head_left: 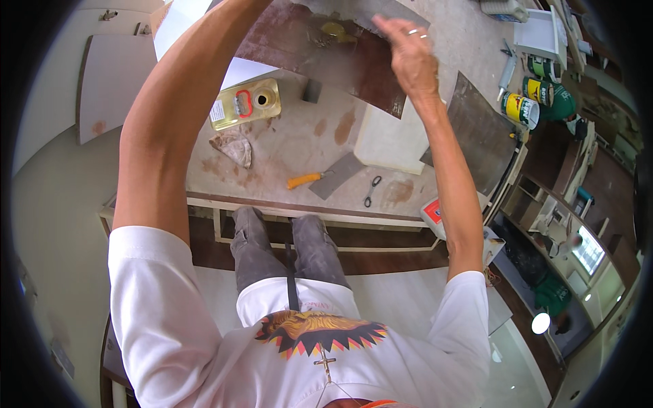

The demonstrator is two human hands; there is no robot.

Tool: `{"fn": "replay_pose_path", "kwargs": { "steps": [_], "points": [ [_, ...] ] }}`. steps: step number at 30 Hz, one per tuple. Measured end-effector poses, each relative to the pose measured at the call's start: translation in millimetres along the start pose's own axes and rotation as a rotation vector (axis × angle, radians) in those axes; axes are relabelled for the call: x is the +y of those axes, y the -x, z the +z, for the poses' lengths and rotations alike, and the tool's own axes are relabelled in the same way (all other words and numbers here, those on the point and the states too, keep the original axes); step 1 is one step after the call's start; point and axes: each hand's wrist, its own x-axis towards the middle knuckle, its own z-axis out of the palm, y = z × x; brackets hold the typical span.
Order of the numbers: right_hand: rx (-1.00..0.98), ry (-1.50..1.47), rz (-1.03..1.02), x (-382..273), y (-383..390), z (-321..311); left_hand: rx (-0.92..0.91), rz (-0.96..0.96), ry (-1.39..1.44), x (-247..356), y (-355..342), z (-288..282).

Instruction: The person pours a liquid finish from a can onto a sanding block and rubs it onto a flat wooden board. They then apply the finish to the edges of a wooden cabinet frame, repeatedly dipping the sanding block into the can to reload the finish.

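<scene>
My right hand [411, 64], with rings on a finger, is over the right end of a shiny reddish-brown sheet [377, 78] on the worktable. Motion smears its fingers, so I cannot make out whether they hold anything. My left forearm [221, 51] stretches across the table's left side, and its hand is beyond the top edge of the picture. A small yellowish object [333, 30] shows on the sheet's wet-looking surface. Closer to me are a tin [271, 94] with a red handle, a crumpled rag [232, 147], an orange-handled hooked cutter [303, 180] and scissors [372, 191].
Cream paper [391, 144] and a dark sheet [473, 136] lie to the right. A grey strip [336, 175] is under the cutter's tip. Near the front edge stands a white jug [433, 212]. Paint cans [520, 109] and a caulking gun [507, 70] line the right side.
</scene>
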Motion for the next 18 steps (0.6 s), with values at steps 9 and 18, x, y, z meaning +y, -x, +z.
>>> {"fn": "replay_pose_path", "kwargs": {
  "steps": [9,18],
  "points": [
    [-0.173,-0.051,0.039,-3.3,37.2,-32.5,-0.061,-0.191,0.055,26.0,8.0,-6.1],
    [-0.203,-0.387,0.284,-13.8,37.4,-103.9,0.056,-0.22,-0.315,5.3,27.6,-10.8]
  ]
}}
